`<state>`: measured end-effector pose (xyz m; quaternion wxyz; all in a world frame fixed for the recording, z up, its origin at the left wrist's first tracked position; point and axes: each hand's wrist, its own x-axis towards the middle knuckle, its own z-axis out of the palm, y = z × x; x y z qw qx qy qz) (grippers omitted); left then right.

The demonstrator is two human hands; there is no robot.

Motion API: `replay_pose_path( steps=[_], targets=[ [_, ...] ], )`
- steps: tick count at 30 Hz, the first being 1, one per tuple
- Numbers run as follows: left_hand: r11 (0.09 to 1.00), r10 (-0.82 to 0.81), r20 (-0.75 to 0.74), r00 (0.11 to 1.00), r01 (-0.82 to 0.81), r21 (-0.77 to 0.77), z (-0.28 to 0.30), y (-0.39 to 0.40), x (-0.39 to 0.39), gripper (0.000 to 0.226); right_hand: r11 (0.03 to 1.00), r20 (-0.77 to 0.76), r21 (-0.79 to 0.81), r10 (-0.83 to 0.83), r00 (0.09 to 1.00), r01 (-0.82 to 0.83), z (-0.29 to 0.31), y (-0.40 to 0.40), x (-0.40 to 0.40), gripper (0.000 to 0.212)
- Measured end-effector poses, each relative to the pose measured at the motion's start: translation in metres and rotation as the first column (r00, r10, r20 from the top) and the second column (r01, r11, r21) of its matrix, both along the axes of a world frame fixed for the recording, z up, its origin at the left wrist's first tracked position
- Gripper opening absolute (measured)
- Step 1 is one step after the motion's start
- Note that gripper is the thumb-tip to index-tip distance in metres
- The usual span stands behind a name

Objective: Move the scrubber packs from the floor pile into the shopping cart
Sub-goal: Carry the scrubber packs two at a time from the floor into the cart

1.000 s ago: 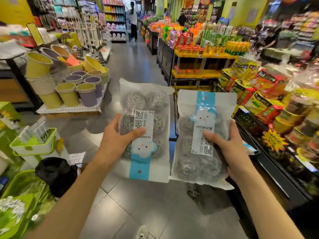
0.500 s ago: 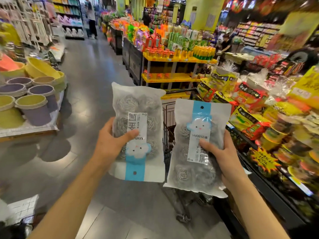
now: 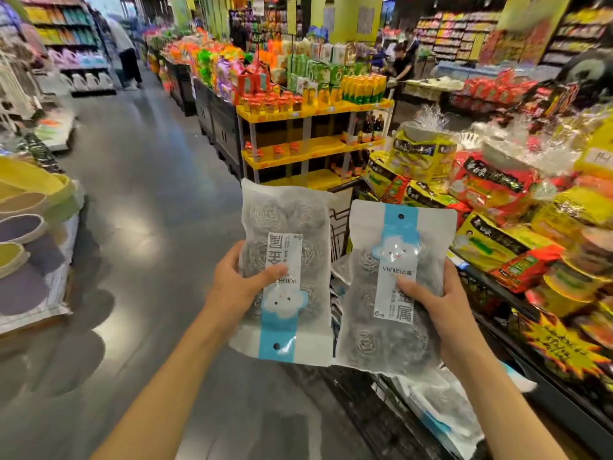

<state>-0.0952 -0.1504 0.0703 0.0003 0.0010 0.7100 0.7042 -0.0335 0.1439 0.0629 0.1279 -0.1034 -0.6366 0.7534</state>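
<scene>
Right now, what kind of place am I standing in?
Most likely a supermarket aisle. Yellow shelves ahead carry rows of bottles, piled snack packs fill the display to the right, and a shopping cart stands just behind the two scrubber packs you hold up.

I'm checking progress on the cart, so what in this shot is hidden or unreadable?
All head view:
- Shopping cart interior: mostly hidden behind the two held scrubber packs.
- Count of packs already in the cart: cut off by the right forearm and the bottom edge.
- Floor pile: out of frame.
</scene>
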Motion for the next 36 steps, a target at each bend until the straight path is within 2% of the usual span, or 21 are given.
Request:
replay_pose_path(
  steps=[8,11,13,17,21,25,29,31,36],
  targets=[
    [0.986,-0.151,0.035,0.988,0.153,-0.071,-0.012,0.06,-0.127,0.051,0.991,-0.015,-0.061,-0.117,0.993,0.116,-0.034,0.044,-0.088,0.065],
    [0.966,-0.233,0.066,0.97,0.238,-0.102,-0.021,0.084,-0.169,0.057,0.977,0.003,-0.068,-0.202,0.979,0.202,-0.044,0.059,-0.105,0.066],
    [0.945,-0.302,0.09,0.949,0.311,-0.106,-0.03,0.101,-0.197,0.052,0.959,0.02,-0.075,-0.272,0.962,0.273,-0.051,0.067,-0.114,0.066],
    [0.889,-0.433,0.119,0.894,0.445,-0.109,-0.05,0.134,-0.251,0.046,0.909,0.071,-0.086,-0.403,0.913,0.408,-0.068,0.077,-0.132,0.066],
    [0.815,-0.55,0.177,0.816,0.571,-0.1,-0.073,0.16,-0.308,0.062,0.834,0.125,-0.055,-0.54,0.833,0.549,-0.085,0.077,-0.154,0.068],
    [0.733,-0.655,0.202,0.728,0.677,-0.068,-0.091,0.188,-0.353,0.043,0.759,0.18,-0.041,-0.634,0.752,0.65,-0.096,0.072,-0.176,0.07],
    [0.646,-0.731,0.262,0.631,0.763,-0.037,-0.112,0.205,-0.388,0.053,0.699,0.228,-0.038,-0.69,0.687,0.714,-0.108,0.067,-0.194,0.063],
    [0.636,-0.73,0.289,0.619,0.77,-0.044,-0.125,0.213,-0.401,0.059,0.695,0.258,-0.036,-0.687,0.679,0.718,-0.113,0.066,-0.202,0.062],
    [0.61,-0.724,0.39,0.569,0.792,-0.022,-0.159,0.225,-0.419,0.044,0.674,0.329,-0.038,-0.688,0.646,0.737,-0.136,0.07,-0.216,0.059]
  ],
)
